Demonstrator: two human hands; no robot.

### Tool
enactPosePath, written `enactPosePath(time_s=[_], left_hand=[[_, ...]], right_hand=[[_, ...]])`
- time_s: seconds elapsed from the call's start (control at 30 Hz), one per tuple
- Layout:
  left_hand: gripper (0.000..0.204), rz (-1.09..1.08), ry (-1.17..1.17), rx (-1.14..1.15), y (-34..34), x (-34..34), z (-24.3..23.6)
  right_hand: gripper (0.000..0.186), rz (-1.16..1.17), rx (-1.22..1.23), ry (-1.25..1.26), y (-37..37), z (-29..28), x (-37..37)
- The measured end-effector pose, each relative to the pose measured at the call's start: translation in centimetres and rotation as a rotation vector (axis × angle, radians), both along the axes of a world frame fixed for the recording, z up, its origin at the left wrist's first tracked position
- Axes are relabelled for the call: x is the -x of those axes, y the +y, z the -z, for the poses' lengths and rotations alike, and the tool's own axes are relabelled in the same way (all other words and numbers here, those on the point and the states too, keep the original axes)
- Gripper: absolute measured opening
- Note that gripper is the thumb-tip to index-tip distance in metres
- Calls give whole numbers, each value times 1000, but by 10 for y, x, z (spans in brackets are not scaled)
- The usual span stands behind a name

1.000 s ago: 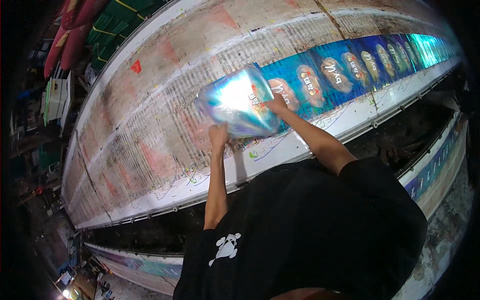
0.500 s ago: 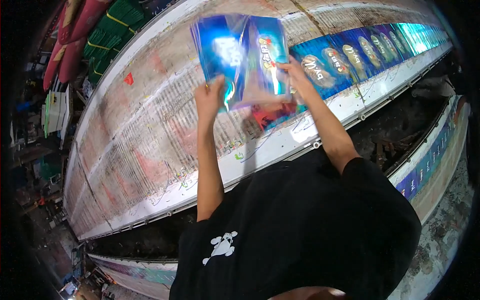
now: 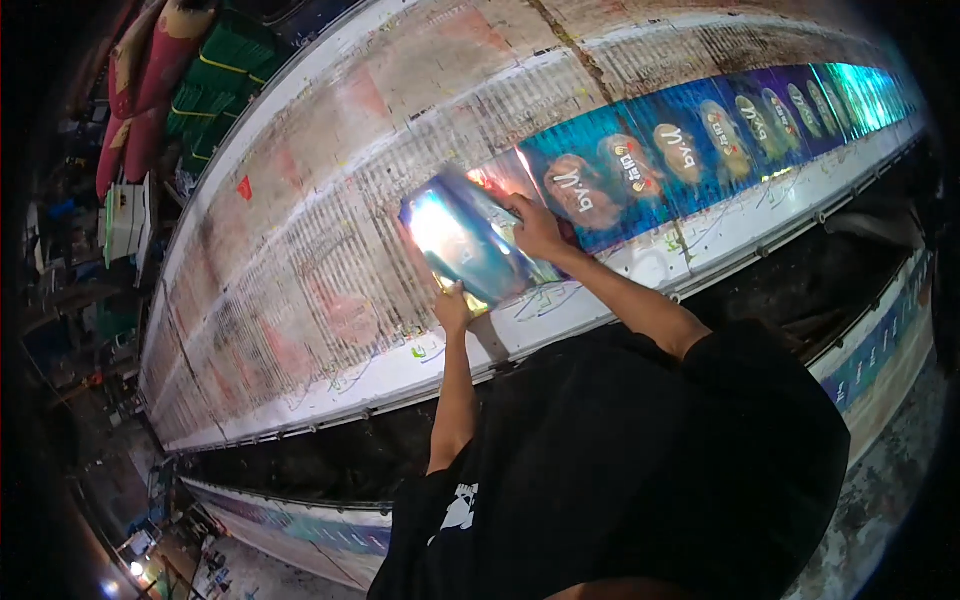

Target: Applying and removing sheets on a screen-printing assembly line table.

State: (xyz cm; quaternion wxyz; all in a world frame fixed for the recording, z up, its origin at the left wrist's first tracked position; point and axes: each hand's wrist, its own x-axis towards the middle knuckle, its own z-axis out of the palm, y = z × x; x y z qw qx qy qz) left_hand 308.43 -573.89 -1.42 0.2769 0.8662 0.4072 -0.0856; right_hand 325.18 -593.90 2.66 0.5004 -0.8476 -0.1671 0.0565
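Note:
My left hand (image 3: 452, 308) pinches the lower edge of some glossy, blue-silver holographic sheets (image 3: 450, 235), with bright light glaring off them. The fingers of my right hand (image 3: 537, 228) are curled at the right side of the same sheets. They are tilted low over the long work table (image 3: 300, 250); I cannot tell whether they touch its surface. Just right of my right hand, a row of shiny blue-purple printed panels (image 3: 640, 170) with pale oval patches runs along the table. A pinkish-red shiny piece (image 3: 497, 170) shows behind the held sheets.
The table has a stained, ribbed top and a white front rail (image 3: 610, 270). A dark gap separates it from a second table (image 3: 880, 330) behind me, which also carries printed panels. Bundled green stacks (image 3: 225, 60) and red rolled shapes (image 3: 165, 60) stand at the far left.
Both hands have brought the sheets down and nearer to me, from raised and fanned out to low over the table. The view has shifted slightly.

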Motion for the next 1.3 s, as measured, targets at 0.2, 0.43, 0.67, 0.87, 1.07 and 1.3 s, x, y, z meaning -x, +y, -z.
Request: enactPosePath(time_s=[0.2, 0.43, 0.67, 0.87, 1.07, 1.3], left_hand=[[57, -243, 190, -108, -20, -29, -3], [47, -344, -9, 284, 28, -1, 40], [27, -352, 46, 729, 18, -21, -16], [40, -232, 327, 935, 53, -2, -9], [64, 165, 276, 178, 24, -21, -17], [52, -95, 223, 497, 47, -23, 14]], right_hand=[[57, 310, 153, 331, -14, 22, -18], [49, 377, 271, 262, -24, 18, -13], [52, 264, 306, 410, -40, 39, -25], [44, 287, 333, 373, -20, 49, -20], [54, 203, 355, 536, -45, 69, -31], [44, 173, 380, 400, -42, 26, -17]])
